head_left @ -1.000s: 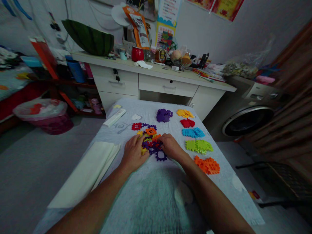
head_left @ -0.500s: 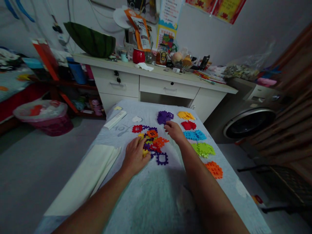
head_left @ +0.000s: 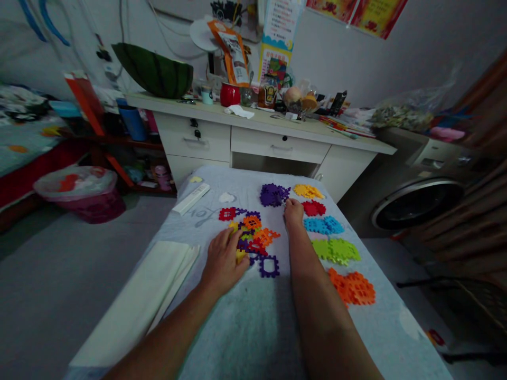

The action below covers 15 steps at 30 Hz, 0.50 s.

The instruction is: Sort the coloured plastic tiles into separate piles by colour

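Observation:
My left hand (head_left: 225, 259) rests with its fingers apart on the left side of a mixed pile of flat, notched plastic building pieces in orange, red, yellow and purple. A purple square frame piece (head_left: 269, 266) lies at the pile's near edge. Farther off, my right hand (head_left: 293, 212) has its fingers pinched on a purple building piece (head_left: 285, 196), at the right edge of the purple heap (head_left: 271, 194); the fingers partly cover that piece. Sorted heaps run down the right: yellow (head_left: 308, 191), red (head_left: 314, 207), blue (head_left: 325, 225), green (head_left: 336, 250) and orange (head_left: 354, 288).
The cloth-covered table (head_left: 253, 327) also bears a folded white cloth (head_left: 154, 274) and a long white box (head_left: 191, 199) on the left. A cluttered white desk (head_left: 277, 138) stands behind it. To the right is a washing machine (head_left: 412, 174), to the left a pink bin (head_left: 95, 198).
My right hand has moved right along the purple heap, and a purple piece now sticks out at its right side. My left hand stays at the mixed pile. The view has shifted slightly.

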Each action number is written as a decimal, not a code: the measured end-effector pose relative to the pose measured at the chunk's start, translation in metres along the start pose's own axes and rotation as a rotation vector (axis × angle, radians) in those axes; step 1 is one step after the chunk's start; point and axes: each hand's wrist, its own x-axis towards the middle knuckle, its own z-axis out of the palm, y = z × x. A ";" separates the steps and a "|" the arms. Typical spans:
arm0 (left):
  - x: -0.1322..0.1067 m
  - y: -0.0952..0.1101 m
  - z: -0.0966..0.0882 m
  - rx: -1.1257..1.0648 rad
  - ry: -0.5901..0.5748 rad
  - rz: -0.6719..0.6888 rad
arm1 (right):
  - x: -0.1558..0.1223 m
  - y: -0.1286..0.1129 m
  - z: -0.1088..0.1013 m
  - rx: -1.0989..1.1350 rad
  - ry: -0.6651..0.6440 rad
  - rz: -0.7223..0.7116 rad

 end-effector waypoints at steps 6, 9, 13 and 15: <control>0.001 0.002 -0.002 0.022 -0.015 0.002 | -0.002 -0.003 0.002 -0.055 0.008 0.032; 0.001 0.002 -0.002 0.016 -0.013 -0.002 | -0.004 -0.005 0.003 -0.093 0.041 0.061; 0.001 0.001 -0.001 0.025 -0.015 0.000 | -0.007 -0.007 0.002 -0.139 0.045 0.041; 0.000 0.001 0.000 0.030 -0.015 0.001 | -0.008 -0.008 0.002 -0.143 0.031 0.028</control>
